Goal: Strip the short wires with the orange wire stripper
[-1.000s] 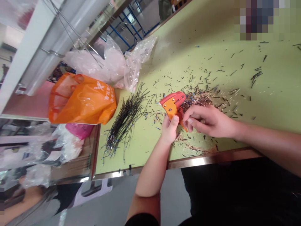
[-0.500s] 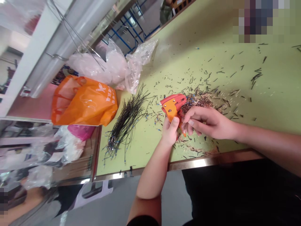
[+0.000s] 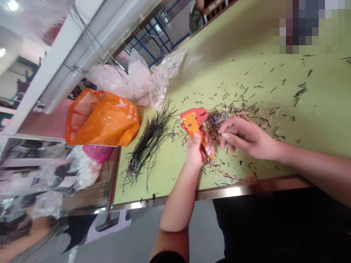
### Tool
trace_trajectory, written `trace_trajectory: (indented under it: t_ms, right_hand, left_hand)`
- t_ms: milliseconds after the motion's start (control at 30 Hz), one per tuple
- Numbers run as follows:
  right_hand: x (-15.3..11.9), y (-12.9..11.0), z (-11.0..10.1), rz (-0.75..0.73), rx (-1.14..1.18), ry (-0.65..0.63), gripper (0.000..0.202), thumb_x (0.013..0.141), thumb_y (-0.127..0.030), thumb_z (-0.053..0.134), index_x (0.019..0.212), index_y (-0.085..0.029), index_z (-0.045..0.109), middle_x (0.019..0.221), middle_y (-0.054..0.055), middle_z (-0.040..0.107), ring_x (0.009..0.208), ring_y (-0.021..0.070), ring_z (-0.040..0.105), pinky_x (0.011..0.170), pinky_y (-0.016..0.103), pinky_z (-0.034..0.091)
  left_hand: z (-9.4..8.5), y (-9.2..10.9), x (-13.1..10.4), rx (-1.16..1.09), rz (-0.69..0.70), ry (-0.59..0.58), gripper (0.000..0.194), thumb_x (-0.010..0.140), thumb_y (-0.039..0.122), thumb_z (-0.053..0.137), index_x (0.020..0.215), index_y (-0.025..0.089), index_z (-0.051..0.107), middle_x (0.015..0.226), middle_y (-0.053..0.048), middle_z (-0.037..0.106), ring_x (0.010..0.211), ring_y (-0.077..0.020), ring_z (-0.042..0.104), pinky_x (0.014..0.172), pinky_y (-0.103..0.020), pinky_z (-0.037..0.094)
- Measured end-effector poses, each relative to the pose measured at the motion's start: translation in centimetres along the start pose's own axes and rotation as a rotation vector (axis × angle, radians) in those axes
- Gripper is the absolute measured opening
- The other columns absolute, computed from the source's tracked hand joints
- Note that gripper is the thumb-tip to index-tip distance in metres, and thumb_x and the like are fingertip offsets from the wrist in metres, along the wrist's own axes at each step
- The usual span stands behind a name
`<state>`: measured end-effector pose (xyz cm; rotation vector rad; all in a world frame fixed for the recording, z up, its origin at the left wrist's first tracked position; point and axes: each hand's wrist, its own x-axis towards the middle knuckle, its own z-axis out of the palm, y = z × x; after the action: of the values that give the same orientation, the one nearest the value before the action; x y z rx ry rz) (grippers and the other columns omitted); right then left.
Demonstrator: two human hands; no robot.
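My left hand (image 3: pixel 197 149) is wrapped round the handles of a red and orange wire stripper (image 3: pixel 193 122), its head pointing up and left over the table. Thumb and forefinger of my right hand (image 3: pixel 242 136) are pinched together, with something small and bluish at their tips that is too small to name. Beneath and between the hands lies a pile of short wire pieces (image 3: pixel 215 124), copper-coloured and black with blue ends. A bundle of long black wires (image 3: pixel 149 140) rests on the table, left of the tool.
The green table (image 3: pixel 246 33) has a metal front edge (image 3: pixel 233 191) and is strewn with black scraps. An orange bag (image 3: pixel 106 118) and clear plastic bags (image 3: pixel 142 78) stand at its left. Another person's arm (image 3: pixel 30 233) shows at the lower left.
My left hand has moved slightly left with the wire stripper, away from my right hand. My right fingers have come together in a pinch. The view has shifted a little.
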<state>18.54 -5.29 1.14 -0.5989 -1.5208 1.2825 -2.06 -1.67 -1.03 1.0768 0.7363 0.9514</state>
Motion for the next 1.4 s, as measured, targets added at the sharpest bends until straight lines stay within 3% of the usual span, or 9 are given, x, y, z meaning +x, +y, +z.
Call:
trace_trajectory:
  t_ms: [167, 233, 333, 600, 800, 967, 1033, 1167, 1400]
  right_hand:
    - [1.0, -1.5, -2.6, -0.082, -0.176, 0.407, 0.013, 0.107, -0.041, 0.062, 0.105, -0.029, 0.058, 0.088, 0.004, 0.071, 0.072, 0.0172, 0.063, 0.062, 0.036, 0.054]
    - [1.4, -1.5, -3.7, -0.112, -0.205, 0.581, 0.011, 0.106, -0.040, 0.063, 0.102, -0.030, 0.060, 0.089, 0.005, 0.067, 0.074, 0.0187, 0.058, 0.067, 0.038, 0.052]
    - [1.7, -0.6, -4.9, -0.109, -0.173, 0.679, 0.009, 0.106, -0.036, 0.062, 0.100, -0.030, 0.064, 0.087, 0.006, 0.062, 0.073, 0.0197, 0.052, 0.068, 0.038, 0.048]
    - [2.3, 0.8, -5.1, -0.016, -0.191, 0.687, 0.009, 0.099, -0.021, 0.062, 0.102, -0.025, 0.070, 0.096, 0.004, 0.069, 0.077, 0.0175, 0.060, 0.073, 0.036, 0.050]
    - [1.9, 0.4, -4.8, -0.017, -0.366, 0.583, 0.009, 0.103, -0.026, 0.059, 0.105, -0.025, 0.068, 0.093, 0.005, 0.070, 0.068, 0.0171, 0.056, 0.058, 0.034, 0.045]
    - [1.3, 0.6, -4.1, -0.015, -0.450, 0.477, 0.013, 0.106, -0.029, 0.054, 0.106, -0.026, 0.067, 0.075, 0.002, 0.059, 0.057, 0.0156, 0.047, 0.050, 0.032, 0.037]
    - [1.3, 0.6, -3.8, -0.001, -0.441, 0.444, 0.012, 0.105, -0.032, 0.056, 0.105, -0.026, 0.067, 0.071, 0.000, 0.057, 0.055, 0.0150, 0.045, 0.049, 0.032, 0.036]
    - [1.2, 0.3, -3.5, -0.006, -0.472, 0.410, 0.019, 0.103, -0.043, 0.063, 0.099, -0.024, 0.066, 0.080, 0.003, 0.066, 0.062, 0.0158, 0.053, 0.054, 0.032, 0.042]
    - [0.9, 0.1, -2.7, 0.001, -0.563, 0.402, 0.028, 0.104, -0.048, 0.062, 0.097, -0.021, 0.067, 0.079, 0.004, 0.070, 0.063, 0.0156, 0.057, 0.058, 0.032, 0.046]
  left_hand:
    - [-1.9, 2.7, 0.5, -0.056, 0.094, 0.110, 0.059, 0.096, 0.080, 0.045, 0.084, 0.024, 0.061, 0.066, -0.001, 0.057, 0.058, -0.0155, 0.056, 0.059, -0.035, 0.052]
    - [-2.2, 3.2, 0.5, -0.080, 0.138, 0.139, 0.047, 0.098, 0.069, 0.048, 0.091, 0.025, 0.063, 0.076, -0.003, 0.065, 0.069, -0.0174, 0.063, 0.066, -0.036, 0.056]
    - [-2.1, 3.0, 0.5, -0.103, 0.113, 0.164, 0.036, 0.094, 0.059, 0.056, 0.096, 0.025, 0.064, 0.088, -0.006, 0.073, 0.077, -0.0200, 0.069, 0.072, -0.038, 0.060]
    - [-1.9, 1.7, 0.5, -0.074, -0.008, 0.001, 0.049, 0.090, 0.066, 0.069, 0.112, 0.023, 0.066, 0.117, -0.012, 0.076, 0.091, -0.0241, 0.076, 0.082, -0.044, 0.066]
    - [-1.6, 1.7, 0.3, -0.076, -0.094, -0.046, 0.054, 0.089, 0.067, 0.071, 0.115, 0.019, 0.067, 0.096, -0.010, 0.073, 0.097, -0.0292, 0.075, 0.086, -0.049, 0.066]
    - [-0.6, 1.3, 0.1, -0.084, -0.154, -0.129, 0.056, 0.085, 0.065, 0.077, 0.112, 0.018, 0.068, 0.083, -0.004, 0.066, 0.085, -0.0247, 0.072, 0.085, -0.047, 0.065]
    - [-0.4, 1.1, 0.0, -0.075, -0.165, -0.169, 0.057, 0.085, 0.066, 0.076, 0.112, 0.017, 0.069, 0.083, -0.004, 0.065, 0.078, -0.0221, 0.070, 0.083, -0.046, 0.064]
    - [-0.3, 0.6, -0.1, -0.074, -0.195, -0.219, 0.058, 0.086, 0.068, 0.075, 0.113, 0.017, 0.069, 0.083, -0.004, 0.064, 0.073, -0.0202, 0.067, 0.080, -0.044, 0.063]
    - [0.2, 0.3, -0.4, -0.038, -0.194, -0.197, 0.058, 0.085, 0.070, 0.074, 0.111, 0.018, 0.068, 0.082, -0.003, 0.062, 0.077, -0.0206, 0.066, 0.084, -0.043, 0.061]
